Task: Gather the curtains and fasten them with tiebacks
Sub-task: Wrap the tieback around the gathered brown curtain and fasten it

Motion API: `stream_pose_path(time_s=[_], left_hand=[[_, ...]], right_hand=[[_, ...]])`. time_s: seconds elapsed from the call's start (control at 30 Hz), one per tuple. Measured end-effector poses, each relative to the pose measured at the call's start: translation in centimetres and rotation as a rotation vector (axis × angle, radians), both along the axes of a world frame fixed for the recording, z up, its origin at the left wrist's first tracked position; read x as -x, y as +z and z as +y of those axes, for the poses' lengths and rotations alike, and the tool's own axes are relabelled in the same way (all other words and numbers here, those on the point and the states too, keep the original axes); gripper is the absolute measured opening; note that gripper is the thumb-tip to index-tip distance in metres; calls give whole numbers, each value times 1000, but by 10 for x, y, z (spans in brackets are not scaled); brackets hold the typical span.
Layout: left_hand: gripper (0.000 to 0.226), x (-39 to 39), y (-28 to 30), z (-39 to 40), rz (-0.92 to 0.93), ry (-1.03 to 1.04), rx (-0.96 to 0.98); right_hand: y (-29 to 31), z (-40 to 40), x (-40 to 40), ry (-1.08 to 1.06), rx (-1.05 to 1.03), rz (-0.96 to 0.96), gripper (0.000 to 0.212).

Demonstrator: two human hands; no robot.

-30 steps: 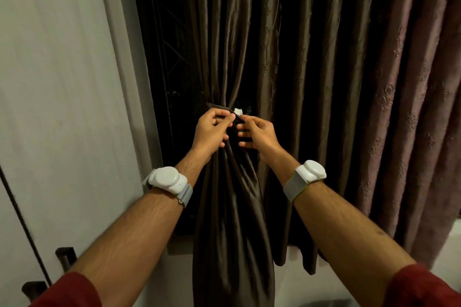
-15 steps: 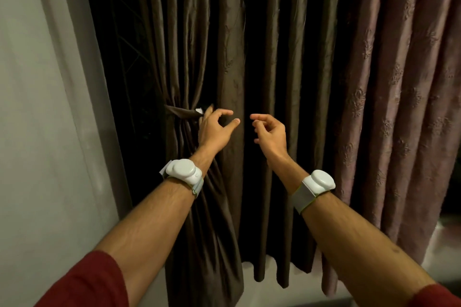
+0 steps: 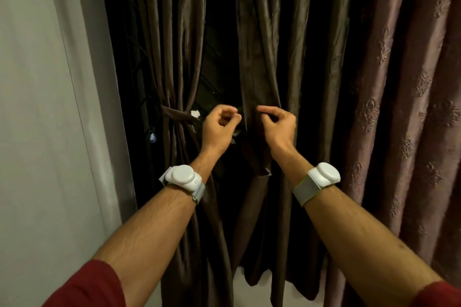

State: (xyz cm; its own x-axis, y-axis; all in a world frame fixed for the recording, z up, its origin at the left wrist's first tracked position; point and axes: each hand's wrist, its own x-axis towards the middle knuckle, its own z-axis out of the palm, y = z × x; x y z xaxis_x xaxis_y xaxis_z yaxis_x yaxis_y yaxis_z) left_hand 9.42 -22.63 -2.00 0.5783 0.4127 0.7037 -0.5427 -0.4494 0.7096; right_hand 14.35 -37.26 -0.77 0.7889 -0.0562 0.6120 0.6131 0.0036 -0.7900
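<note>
Head view: the left hand (image 3: 219, 127) and right hand (image 3: 277, 127) hover side by side before the loose dark brown curtain (image 3: 259, 64), each grip loosely curled and holding nothing. Left of them, a fabric tieback (image 3: 177, 115) cinches the gathered curtain panel (image 3: 172, 44) beside the grey wall (image 3: 50, 107).

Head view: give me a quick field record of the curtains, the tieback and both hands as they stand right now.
tied curtain: dark brown curtain bunch at left, cinched by tieback
tieback end: small white tab showing
loose curtain: brown panel at centre, hanging ungathered
far right: mauve embroidered curtain, hanging free
left hand: fingers loosely curled, holding nothing, right of tieback
right hand: fingers loosely curled, holding nothing, in front of loose panel
</note>
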Motion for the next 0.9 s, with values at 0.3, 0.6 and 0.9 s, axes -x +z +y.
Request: stream_pose_path(time_s=[0.3, 0.6, 0.9], left_hand=[[14, 11, 14, -32, 96, -224, 108], [26, 55, -7, -4, 295, -57, -231], [14, 116, -10, 36, 341, 125, -395]], right_hand=[[-8, -33, 19, 188, 2, -111, 25], [-32, -36, 49, 14, -106, -96, 40], [-67, 6, 95, -14, -80, -42, 7]])
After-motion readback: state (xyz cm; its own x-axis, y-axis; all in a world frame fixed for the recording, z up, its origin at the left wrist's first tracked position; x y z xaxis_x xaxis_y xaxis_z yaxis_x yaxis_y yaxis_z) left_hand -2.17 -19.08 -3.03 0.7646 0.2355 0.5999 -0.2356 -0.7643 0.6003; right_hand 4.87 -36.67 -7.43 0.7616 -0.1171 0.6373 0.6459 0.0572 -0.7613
